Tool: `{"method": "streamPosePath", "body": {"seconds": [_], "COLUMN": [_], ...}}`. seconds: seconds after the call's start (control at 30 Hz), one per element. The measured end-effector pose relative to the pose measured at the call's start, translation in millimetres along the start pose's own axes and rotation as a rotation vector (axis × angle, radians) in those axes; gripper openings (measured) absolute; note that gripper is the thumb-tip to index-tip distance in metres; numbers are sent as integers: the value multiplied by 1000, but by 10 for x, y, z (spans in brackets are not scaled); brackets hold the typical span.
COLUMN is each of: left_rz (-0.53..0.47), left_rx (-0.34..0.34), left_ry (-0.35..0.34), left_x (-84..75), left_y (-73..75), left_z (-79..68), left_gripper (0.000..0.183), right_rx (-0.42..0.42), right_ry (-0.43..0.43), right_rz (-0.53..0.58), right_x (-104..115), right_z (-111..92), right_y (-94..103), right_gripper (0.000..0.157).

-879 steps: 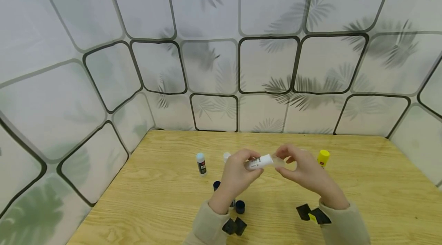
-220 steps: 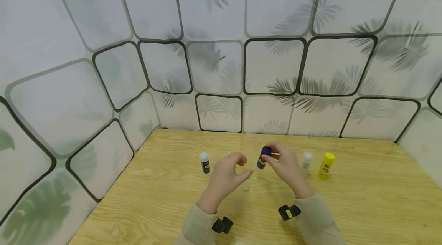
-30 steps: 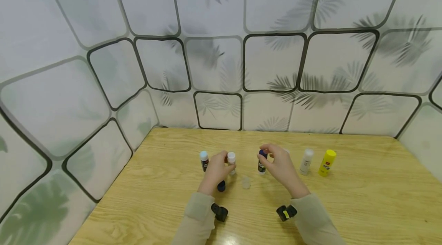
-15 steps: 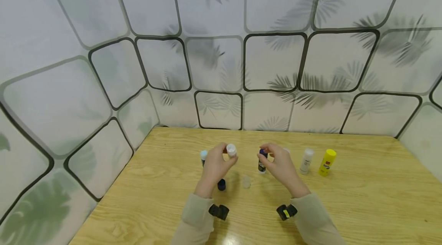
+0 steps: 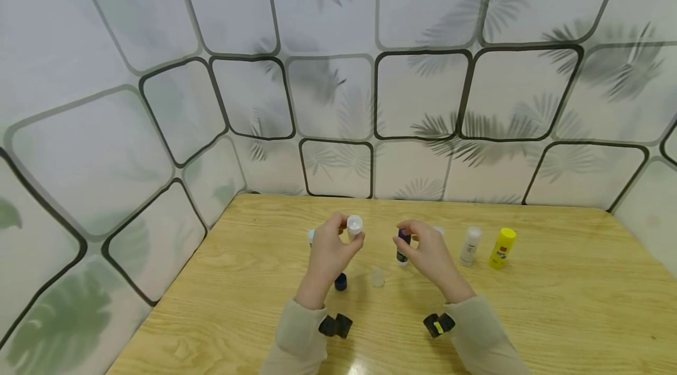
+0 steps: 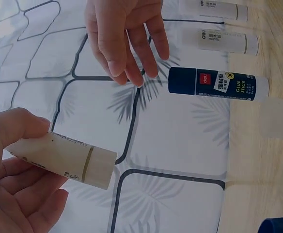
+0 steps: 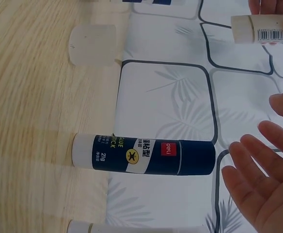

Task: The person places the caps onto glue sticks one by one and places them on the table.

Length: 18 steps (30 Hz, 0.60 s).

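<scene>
My left hand (image 5: pixel 329 254) pinches a white glue stick (image 5: pixel 355 225) between thumb and fingers and holds it above the table; its lower end shows in the left wrist view (image 6: pixel 66 160). My right hand (image 5: pixel 429 251) hovers beside a dark blue glue stick (image 7: pixel 146 154) that stands upright on the table. In both wrist views a gap separates the right fingers from that stick, and they hold nothing. A translucent cap (image 5: pixel 378 277) stands on the table between the hands. Near my left wrist sits a dark blue cap (image 5: pixel 341 282).
A light-blue-capped stick (image 5: pixel 311 237) is mostly hidden behind my left hand. To the right stand a white glue stick (image 5: pixel 470 245) and a yellow one (image 5: pixel 502 248). Another white stick (image 5: pixel 439 230) is partly covered by my right hand. A patterned curtain (image 5: pixel 412 172) borders the wooden table (image 5: pixel 560 304).
Over the last second my left hand has lifted the white glue stick off the table. Seven seconds ago my right hand held the dark blue stick; now it is let go and standing.
</scene>
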State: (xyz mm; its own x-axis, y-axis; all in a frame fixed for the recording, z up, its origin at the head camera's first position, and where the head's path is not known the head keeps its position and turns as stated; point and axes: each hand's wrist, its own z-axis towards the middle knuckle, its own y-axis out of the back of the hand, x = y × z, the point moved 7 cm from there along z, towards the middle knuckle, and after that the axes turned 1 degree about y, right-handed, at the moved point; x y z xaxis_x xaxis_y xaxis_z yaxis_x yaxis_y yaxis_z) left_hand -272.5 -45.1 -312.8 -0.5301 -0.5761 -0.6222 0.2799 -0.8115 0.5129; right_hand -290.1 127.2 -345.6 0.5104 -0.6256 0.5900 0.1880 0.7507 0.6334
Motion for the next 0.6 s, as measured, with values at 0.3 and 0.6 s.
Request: {"method": "streamPosePath", "body": {"seconds": [0.3, 0.6], "left_rz": [2, 50], "left_rx": [-35, -42], "left_ry": [-62, -120], "left_x": [-62, -148], "left_y": [52, 88], "left_z": [-13, -26], "left_gripper": [25, 26], "right_rx": [11, 174], "right_ry": [41, 1], "right_rz": [-19, -47], "right_x": [47, 24], "right_z": [1, -27], "right_y": [-52, -272], "right_gripper": [22, 23]}}
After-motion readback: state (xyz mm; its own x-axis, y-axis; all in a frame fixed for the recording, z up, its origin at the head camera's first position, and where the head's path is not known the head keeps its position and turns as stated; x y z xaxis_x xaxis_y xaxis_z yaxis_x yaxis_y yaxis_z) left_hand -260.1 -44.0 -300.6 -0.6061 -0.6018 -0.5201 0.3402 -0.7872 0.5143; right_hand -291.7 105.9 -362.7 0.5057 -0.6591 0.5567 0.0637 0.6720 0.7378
